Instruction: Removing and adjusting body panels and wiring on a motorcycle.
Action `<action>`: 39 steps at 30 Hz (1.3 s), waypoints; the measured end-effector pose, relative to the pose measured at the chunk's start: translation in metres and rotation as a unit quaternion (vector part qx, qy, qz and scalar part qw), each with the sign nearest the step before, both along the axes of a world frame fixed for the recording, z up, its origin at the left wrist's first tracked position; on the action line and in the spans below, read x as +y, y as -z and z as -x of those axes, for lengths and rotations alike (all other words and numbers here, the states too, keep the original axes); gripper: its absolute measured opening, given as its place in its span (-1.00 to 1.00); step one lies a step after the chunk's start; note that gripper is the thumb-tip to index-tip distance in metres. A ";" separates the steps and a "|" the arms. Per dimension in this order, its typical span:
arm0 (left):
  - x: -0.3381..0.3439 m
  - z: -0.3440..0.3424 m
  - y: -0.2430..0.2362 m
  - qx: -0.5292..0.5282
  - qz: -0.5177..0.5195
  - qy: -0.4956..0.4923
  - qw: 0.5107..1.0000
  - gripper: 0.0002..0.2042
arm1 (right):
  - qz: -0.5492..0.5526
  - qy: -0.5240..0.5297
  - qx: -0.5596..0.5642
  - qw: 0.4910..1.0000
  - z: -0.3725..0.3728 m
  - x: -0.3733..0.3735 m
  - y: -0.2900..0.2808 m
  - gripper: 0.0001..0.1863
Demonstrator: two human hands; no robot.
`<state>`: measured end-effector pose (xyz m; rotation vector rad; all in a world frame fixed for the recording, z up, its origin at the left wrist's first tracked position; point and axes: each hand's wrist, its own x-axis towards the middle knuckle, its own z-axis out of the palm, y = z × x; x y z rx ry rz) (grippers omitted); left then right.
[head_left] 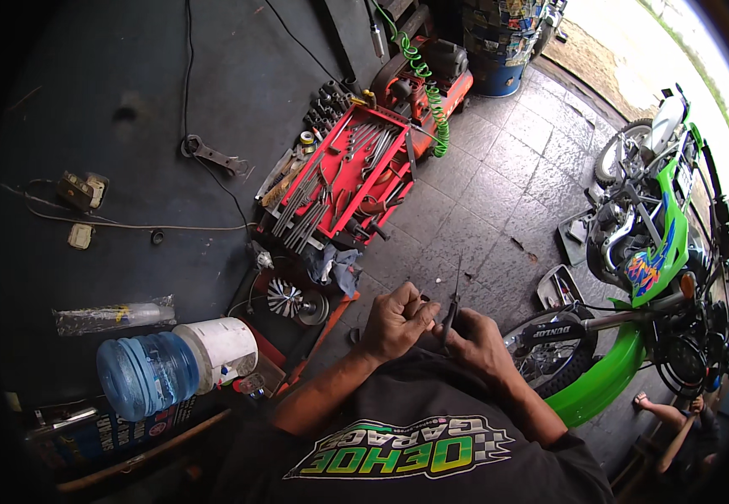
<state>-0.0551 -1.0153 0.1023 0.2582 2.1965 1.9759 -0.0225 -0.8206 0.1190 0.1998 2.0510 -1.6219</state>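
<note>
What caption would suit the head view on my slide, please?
The right hand grips a slender dark tool beside the left hand, with a red tool tray and green motorcycle nearby.

Wrenches (374, 144) lay in the tool tray (349, 183), left; motorcycle (660, 227) stood right; left hand (396, 326) and right hand (475, 343) were between.

- Black short-sleeved T-shirt (431, 391), cloth loosely creased.
- Large chest print (394, 454), seen upside down: slanted block letters shading between yellow and green, edged in white.
- Smaller pale lettering beside the big letters.
- Grey-and-white check pattern (490, 445) at the print's right end.
- Plain dark sleeves (578, 466).
- Forearms (326, 391) bare.
</note>
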 end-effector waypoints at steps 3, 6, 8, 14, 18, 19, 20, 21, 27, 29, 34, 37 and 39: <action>-0.003 -0.001 0.012 -0.022 -0.069 -0.011 0.997 -0.59 | -0.072 -0.047 0.068 0.994 -0.001 -0.005 0.007 -0.57; -0.006 -0.002 0.027 0.039 0.042 -0.008 0.998 -0.62 | -0.107 -0.071 0.211 0.969 -0.003 -0.022 0.014 -0.63; -0.009 -0.007 0.036 -0.062 0.123 0.011 0.990 -0.62 | -0.104 -0.071 0.299 0.946 -0.004 -0.036 0.017 -0.66; -0.034 -0.019 0.064 -0.049 0.172 -0.003 0.984 -0.56 | -0.139 -0.199 0.280 0.929 -0.004 -0.065 0.014 -0.73; -0.064 -0.027 0.077 -0.009 0.191 -0.020 0.981 -0.61 | -0.137 -0.283 0.165 0.935 0.005 -0.092 0.015 -0.73; -0.074 -0.028 0.079 -0.017 0.205 -0.028 0.978 -0.61 | -0.098 -0.282 0.129 0.946 0.011 -0.099 0.016 -0.74; -0.085 -0.029 0.081 -0.020 0.206 -0.039 0.977 -0.62 | -0.086 -0.280 0.079 0.953 0.015 -0.107 0.017 -0.75; -0.097 -0.030 0.082 -0.032 0.209 -0.050 0.976 -0.62 | -0.075 -0.275 0.013 0.958 0.021 -0.112 0.016 -0.71; -0.161 -0.036 0.084 -0.067 0.091 -0.257 0.960 -0.64 | 0.017 -0.097 -0.018 0.995 0.026 -0.175 0.035 -0.46; -0.174 -0.034 0.085 -0.044 0.044 -0.312 0.948 -0.68 | 0.179 -0.031 -0.139 0.973 0.023 -0.201 0.046 -0.57; -0.196 -0.020 0.095 -0.083 -0.017 -0.355 0.931 -0.65 | 0.204 0.011 -0.149 0.968 0.044 -0.243 0.069 -0.80; -0.215 -0.008 0.115 -0.102 0.001 -0.380 0.919 -0.59 | 0.154 -0.016 -0.040 0.987 0.092 -0.265 0.083 -0.86; -0.234 -0.006 0.141 -0.177 -0.047 -0.323 0.928 -0.57 | 0.125 -0.063 0.038 0.989 0.140 -0.279 0.093 -0.87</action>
